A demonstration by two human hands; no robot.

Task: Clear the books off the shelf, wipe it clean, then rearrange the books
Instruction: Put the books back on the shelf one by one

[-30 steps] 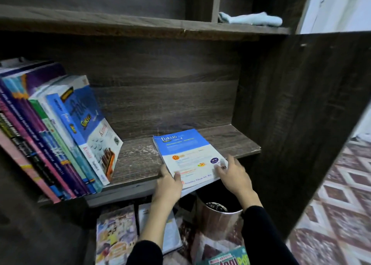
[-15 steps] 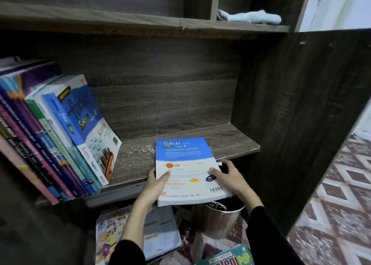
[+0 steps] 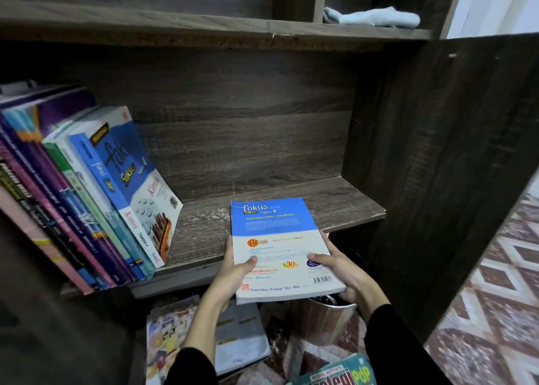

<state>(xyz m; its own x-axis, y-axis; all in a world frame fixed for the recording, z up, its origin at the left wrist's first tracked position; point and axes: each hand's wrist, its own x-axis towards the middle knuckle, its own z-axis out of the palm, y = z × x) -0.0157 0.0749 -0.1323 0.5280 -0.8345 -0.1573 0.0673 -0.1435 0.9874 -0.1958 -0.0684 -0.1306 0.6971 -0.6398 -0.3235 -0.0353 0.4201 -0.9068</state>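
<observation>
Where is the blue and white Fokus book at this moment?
In the head view, the Fokus book is at lower centre, held by the left hand and right hand at the front edge of the shelf, right of the leaning books.

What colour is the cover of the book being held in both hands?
The Fokus book is blue on top, white below; head view shows it.

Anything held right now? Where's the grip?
The blue-and-white book, near its lower end: left hand on the left edge, right hand on the right edge.
</observation>
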